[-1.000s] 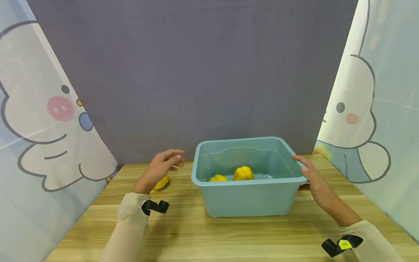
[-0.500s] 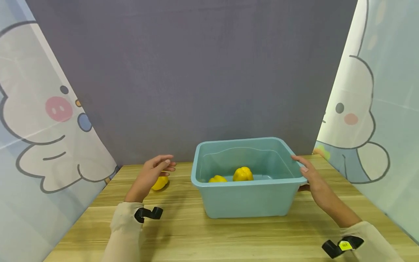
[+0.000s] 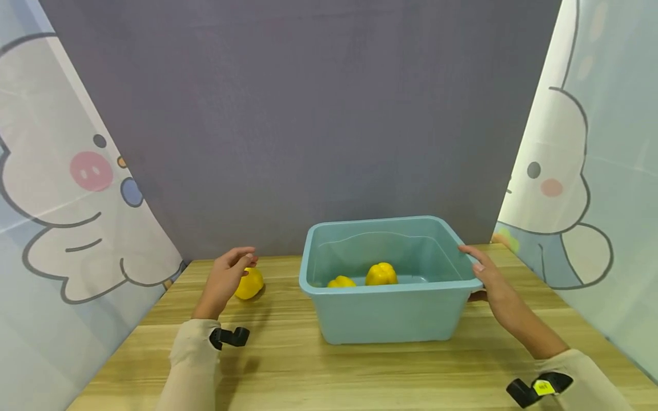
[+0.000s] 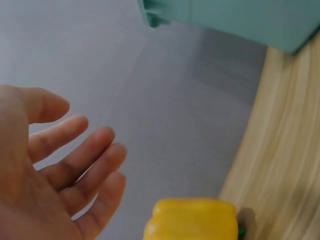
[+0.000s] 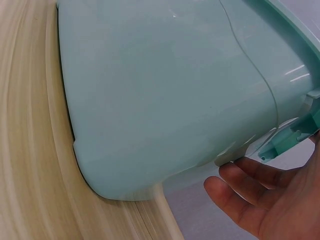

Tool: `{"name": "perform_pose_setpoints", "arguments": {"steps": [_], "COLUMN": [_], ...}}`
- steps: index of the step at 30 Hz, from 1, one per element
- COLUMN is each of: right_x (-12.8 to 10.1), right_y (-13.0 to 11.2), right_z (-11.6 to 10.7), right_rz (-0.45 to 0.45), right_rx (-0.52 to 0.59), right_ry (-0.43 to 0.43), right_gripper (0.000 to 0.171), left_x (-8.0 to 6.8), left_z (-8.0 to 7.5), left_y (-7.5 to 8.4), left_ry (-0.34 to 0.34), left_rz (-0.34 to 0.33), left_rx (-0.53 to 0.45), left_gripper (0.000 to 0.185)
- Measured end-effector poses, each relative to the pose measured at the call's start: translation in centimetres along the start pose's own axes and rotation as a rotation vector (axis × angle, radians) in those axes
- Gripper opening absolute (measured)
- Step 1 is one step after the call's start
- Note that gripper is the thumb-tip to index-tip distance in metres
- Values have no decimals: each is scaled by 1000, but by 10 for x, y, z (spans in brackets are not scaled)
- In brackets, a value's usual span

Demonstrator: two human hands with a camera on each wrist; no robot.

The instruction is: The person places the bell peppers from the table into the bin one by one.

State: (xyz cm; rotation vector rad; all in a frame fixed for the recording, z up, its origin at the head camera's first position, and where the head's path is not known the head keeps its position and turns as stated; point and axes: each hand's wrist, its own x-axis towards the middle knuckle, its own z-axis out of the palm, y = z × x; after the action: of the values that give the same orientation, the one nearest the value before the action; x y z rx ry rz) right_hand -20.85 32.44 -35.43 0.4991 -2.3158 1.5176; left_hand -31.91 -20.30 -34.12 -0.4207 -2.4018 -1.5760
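My left hand [image 3: 222,285] hovers beside a yellow bell pepper [image 3: 251,284] on the wooden table, its fingers relaxed and holding nothing. In the left wrist view the loosely spread fingers [image 4: 95,165] are apart from that yellow pepper [image 4: 192,221], whose green stem just shows. A blue-green plastic bin [image 3: 385,317] stands to the right. Two more yellow bell peppers lie inside: one pepper [image 3: 381,274] shows well, the other pepper [image 3: 341,281] is partly hidden by the front wall. My right hand [image 3: 496,285] holds the bin's right rim, thumb over the edge and fingers beneath it.
The wooden table [image 3: 288,371] ends at a grey backdrop [image 3: 319,125]. Cartoon-printed curtains hang on the left [image 3: 61,240] and right [image 3: 560,200]. A black band [image 3: 228,337] with a small camera sits on each sleeve.
My left hand has moved left and slightly down, away from the bin, uncovering more of the pepper on the table. The right hand stays on the bin's rim.
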Motion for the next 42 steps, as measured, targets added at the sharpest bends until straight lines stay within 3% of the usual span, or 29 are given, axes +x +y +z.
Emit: {"name": "perform_pose_setpoints", "arguments": {"steps": [7, 17, 24, 34, 42], "right_x": [-1, 1, 2, 1, 0], "right_y": [1, 3, 1, 1, 4], "right_z": [-2, 2, 2, -6, -3], "right_rz": [-4, -7, 3, -11, -10], "right_rx": [-5, 4, -5, -26, -18], "right_ry": [6, -8, -24, 23, 12], "right_gripper": [48, 48, 49, 48, 47], "left_x": [-2, -7, -9, 7, 1], "left_z": [-1, -6, -11, -14, -18], "left_y": [-12, -30, -35, -33, -51], "left_ry": [96, 171, 160, 130, 114], "left_rz": [-51, -113, -151, -121, -171], "left_rx": [51, 43, 75, 108, 80], "left_gripper": [46, 44, 43, 43, 45]}}
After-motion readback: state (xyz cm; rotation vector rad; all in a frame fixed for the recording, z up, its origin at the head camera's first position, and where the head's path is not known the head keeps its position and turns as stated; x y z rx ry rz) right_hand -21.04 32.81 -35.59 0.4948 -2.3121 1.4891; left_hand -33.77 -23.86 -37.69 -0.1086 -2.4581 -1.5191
